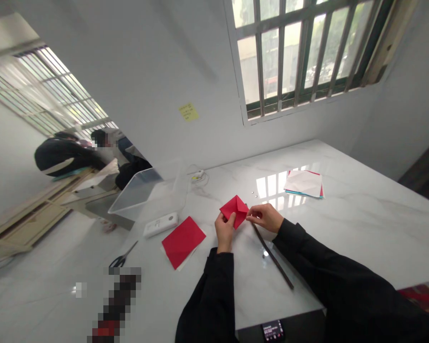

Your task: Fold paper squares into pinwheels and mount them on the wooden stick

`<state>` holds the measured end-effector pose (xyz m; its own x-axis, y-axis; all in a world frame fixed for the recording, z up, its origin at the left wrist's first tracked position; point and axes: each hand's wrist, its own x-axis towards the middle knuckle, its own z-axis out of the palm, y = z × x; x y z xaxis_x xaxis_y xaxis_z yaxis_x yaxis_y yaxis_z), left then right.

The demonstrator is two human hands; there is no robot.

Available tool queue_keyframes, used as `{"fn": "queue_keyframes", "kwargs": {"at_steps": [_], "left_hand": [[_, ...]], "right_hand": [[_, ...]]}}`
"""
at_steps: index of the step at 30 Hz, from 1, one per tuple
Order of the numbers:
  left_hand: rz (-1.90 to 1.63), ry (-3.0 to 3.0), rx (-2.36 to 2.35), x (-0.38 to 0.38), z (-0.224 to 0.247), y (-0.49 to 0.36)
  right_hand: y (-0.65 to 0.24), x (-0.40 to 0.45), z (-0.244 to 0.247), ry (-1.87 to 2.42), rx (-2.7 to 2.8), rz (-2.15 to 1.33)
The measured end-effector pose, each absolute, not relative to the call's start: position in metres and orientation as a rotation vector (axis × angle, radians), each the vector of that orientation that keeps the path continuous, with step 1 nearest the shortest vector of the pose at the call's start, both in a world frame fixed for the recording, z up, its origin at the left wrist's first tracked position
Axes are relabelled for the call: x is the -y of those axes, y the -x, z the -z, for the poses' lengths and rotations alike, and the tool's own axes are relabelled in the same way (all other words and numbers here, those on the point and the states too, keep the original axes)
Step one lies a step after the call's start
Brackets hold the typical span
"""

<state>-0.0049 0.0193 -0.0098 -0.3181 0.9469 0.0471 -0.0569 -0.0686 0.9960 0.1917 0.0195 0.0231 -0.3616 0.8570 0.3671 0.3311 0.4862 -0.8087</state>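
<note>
A folded piece of red paper [232, 207], with crease lines meeting near its middle, is held above the white marbled table [343, 238]. My left hand [224, 231] grips its lower left side, thumb on top. At its right corner, my right hand [266, 216] pinches the paper between thumb and fingertips. A thin dark strip [273, 257] lies on the table below my right hand. To the left of my left hand rests a red sheet stack [184, 241] with a white edge showing under it.
Scissors [123, 256], a white box-shaped device [160, 225] and a clear plastic bin [143, 190] stand at left. Stacked coloured sheets [303, 183] lie at back right. A phone [272, 330] is at the front edge. People [67, 152] sit in the left background.
</note>
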Motion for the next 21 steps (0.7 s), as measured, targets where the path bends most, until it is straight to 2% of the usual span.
{"fn": "queue_keyframes", "kwargs": {"at_steps": [8,13,21], "left_hand": [[-1.496,-1.085,-1.412,-0.019,0.01,0.003],[-1.49,-1.066,-1.412,-0.017,0.007,0.001],[-1.493,-1.057,-1.408,-0.017,0.008,0.002]], "right_hand": [[-0.206,0.014,-0.04,0.891,2.366,-0.935],[-0.215,0.05,-0.042,0.765,2.417,-0.98],[-0.22,0.068,-0.032,0.842,2.413,-0.95]]}}
